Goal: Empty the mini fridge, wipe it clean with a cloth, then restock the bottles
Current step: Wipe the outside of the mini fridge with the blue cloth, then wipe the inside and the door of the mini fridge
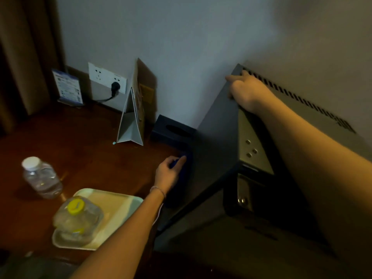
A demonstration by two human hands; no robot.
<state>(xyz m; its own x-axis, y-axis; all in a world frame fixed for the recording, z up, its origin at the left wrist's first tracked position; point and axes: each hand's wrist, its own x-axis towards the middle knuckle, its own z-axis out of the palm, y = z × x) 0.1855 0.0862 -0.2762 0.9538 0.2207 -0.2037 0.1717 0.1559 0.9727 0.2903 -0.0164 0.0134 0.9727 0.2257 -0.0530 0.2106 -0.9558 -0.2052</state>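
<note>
The grey mini fridge [217,121] stands at the right of the wooden desk, and I look down on its top and left side. My left hand [168,174] grips a dark blue cloth [184,170] against the fridge's left side, low down. My right hand [246,89] rests on the fridge's top at its back left corner, fingers curled over the edge by the vent slots. A clear bottle with a white cap [41,177] stands on the desk. A bottle with a yellow cap [77,217] stands on a pale tray [120,202].
A dark tissue box [173,129] sits against the wall beside the fridge. A folded card stand [132,117], a blue leaflet holder [67,87] and a wall socket with a black plug [115,86] line the back. A curtain [22,57] hangs at the left.
</note>
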